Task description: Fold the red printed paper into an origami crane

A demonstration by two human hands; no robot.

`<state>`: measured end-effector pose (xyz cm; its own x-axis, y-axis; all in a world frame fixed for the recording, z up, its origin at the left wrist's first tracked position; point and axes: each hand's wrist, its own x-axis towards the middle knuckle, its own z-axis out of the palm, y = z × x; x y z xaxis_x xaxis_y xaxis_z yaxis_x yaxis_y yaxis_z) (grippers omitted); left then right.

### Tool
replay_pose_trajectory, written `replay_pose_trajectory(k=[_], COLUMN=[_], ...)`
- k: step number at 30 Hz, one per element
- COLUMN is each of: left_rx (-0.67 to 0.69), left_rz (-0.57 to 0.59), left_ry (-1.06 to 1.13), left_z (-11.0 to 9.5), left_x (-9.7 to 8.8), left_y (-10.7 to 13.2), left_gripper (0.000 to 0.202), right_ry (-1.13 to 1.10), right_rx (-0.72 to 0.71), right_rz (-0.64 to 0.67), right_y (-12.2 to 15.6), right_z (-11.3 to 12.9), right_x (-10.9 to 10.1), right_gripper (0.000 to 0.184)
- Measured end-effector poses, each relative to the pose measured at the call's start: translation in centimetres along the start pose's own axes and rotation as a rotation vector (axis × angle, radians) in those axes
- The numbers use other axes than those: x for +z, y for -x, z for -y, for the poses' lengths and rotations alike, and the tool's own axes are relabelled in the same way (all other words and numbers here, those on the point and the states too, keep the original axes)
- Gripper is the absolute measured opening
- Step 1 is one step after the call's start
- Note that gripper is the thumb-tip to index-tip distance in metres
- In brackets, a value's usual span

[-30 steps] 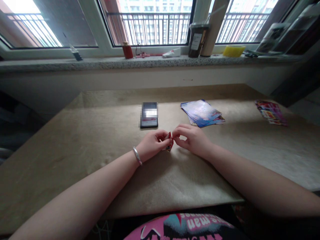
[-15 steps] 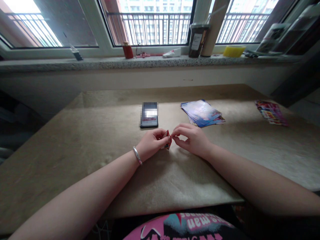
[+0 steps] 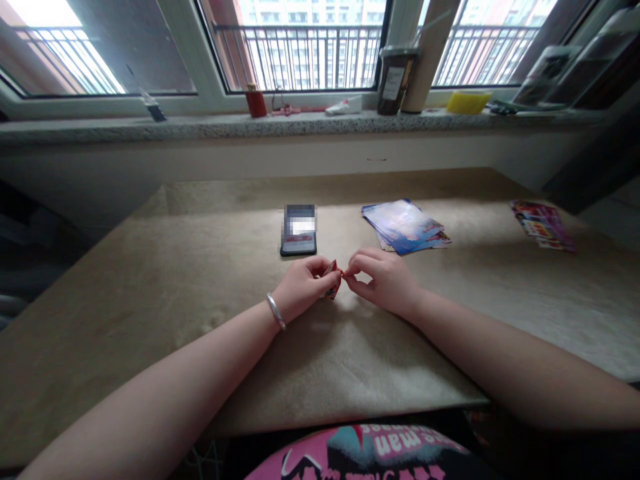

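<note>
Over the middle of the table, my left hand grips a small red piece of folded printed paper between thumb and fingers. A silver bracelet circles that wrist. From the other side, my right hand pinches the paper's right edge with thumb and forefinger. My fingers partly cover the paper, so its full shape is hidden. Beyond my left hand lies a phone with a blurred-out screen. A stack of blue printed sheets rests beyond my right hand.
More colourful printed sheets lie at the table's far right. Along the granite windowsill stand a red container, a dark lidded jar and a yellow block.
Both hands stay almost in place. The paper's right edge has shifted slightly and looks more drawn in at my right fingertips.
</note>
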<state>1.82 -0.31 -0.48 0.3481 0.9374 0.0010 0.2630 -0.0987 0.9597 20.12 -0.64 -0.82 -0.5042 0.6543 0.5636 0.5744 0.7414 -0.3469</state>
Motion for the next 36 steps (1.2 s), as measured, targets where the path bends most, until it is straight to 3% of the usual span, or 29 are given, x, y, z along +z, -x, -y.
replay_pose_trajectory(k=[16, 27, 36], left_rx=[0.021, 0.036, 0.049], left_rz=[-0.027, -0.034, -0.024], left_ry=[-0.005, 0.008, 0.023], left_z=[0.17, 0.51, 0.53], left_x=[0.07, 0.21, 0.3], left_y=[-0.17, -0.29, -0.26], left_gripper=[0.021, 0.015, 0.013], right_ry=[0.089, -0.316, -0.132], right_rx=[-0.033, 0.35, 0.241], right_rz=[0.024, 0.064, 0.033], right_y=[-0.01, -0.24, -0.06], right_z=[0.15, 0.66, 0.85], right_x=[0.0, 0.7, 0.84], right_gripper=[0.008, 0.011, 0.006])
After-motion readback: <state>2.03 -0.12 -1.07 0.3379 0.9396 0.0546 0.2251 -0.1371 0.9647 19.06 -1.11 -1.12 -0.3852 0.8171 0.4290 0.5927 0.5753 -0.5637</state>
